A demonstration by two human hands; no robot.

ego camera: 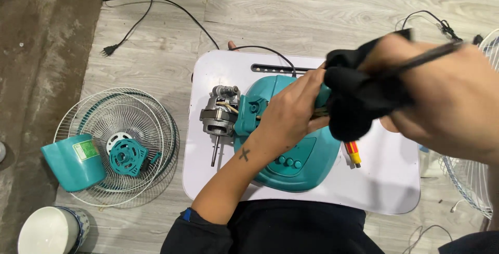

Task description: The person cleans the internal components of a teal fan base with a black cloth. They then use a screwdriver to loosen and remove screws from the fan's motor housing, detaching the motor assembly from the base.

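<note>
Teal fan body point(291, 155) | left hand point(291, 111) grips it | right hand point(447, 93) clutches black cloth point(358, 103) | motor point(221, 114) exposed, grilles point(112, 129) off.

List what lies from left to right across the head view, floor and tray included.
White bowl → teal motor cover → wire fan guard → bare motor → left hand → black cloth → right hand.

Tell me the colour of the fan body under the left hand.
Teal fan body, head view.
</note>
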